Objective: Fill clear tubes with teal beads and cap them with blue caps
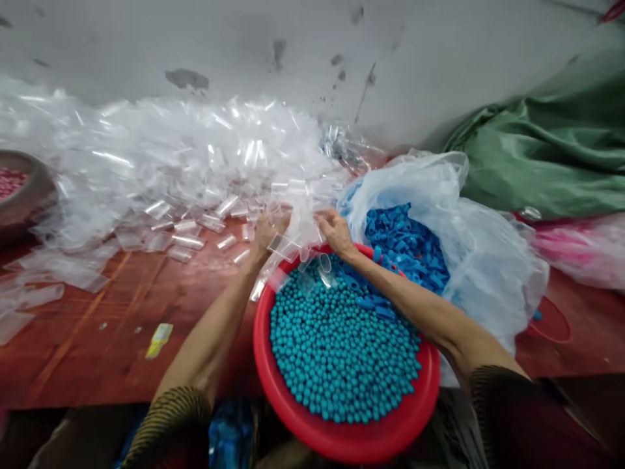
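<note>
Several clear plastic tubes are bunched between my two hands, over the far rim of a red basin. My left hand curls its fingers round the left side of the bunch. On the other side, my right hand grips the tubes between thumb and fingers. Some tubes hang or lie below the hands, over the rim. Small round teal beads fill much of the basin, and some blue plastic pieces lie at its far right, partly behind my right forearm.
A big heap of clear tubes spreads along the wall. An open plastic bag holds blue plastic pieces. Green cloth lies at the back right. A bowl of pink pieces stands far left on the red table.
</note>
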The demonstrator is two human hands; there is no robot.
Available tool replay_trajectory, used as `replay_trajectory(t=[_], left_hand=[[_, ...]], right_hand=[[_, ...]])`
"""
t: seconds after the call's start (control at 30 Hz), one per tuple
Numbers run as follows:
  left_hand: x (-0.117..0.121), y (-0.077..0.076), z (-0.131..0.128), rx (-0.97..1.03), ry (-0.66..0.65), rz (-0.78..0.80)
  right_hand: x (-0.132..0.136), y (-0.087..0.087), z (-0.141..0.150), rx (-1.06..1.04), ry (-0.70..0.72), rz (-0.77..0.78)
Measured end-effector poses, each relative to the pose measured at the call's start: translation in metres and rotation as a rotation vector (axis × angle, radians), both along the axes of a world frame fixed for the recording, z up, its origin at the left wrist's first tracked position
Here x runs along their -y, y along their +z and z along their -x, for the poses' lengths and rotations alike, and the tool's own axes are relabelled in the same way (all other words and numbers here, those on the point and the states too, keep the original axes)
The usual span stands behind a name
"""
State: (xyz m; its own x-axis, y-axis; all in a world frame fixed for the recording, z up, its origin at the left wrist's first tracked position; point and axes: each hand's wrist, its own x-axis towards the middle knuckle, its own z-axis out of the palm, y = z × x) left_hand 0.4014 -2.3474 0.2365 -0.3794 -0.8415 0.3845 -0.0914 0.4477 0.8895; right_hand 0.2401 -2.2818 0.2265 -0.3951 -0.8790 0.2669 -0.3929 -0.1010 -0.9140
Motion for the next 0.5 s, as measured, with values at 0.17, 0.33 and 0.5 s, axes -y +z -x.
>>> replay_trajectory(t=[0.17,0.33,0.5], left_hand=[[-0.032,0.01,0.001,0.179,0.058,0.263],[-0.04,0.01,-0.003,0.398,0.111,0.445],[-0.018,0.004,0.0,0.548,0.285,0.011]], right_hand=[[-0.029,-0.009,0.002,-0.059,0.014,0.11],[-0.045,-0.007,0.007,-0.259,0.093,0.183],[-0.046,-0.003,-0.004,-0.51,0.126,0.055]])
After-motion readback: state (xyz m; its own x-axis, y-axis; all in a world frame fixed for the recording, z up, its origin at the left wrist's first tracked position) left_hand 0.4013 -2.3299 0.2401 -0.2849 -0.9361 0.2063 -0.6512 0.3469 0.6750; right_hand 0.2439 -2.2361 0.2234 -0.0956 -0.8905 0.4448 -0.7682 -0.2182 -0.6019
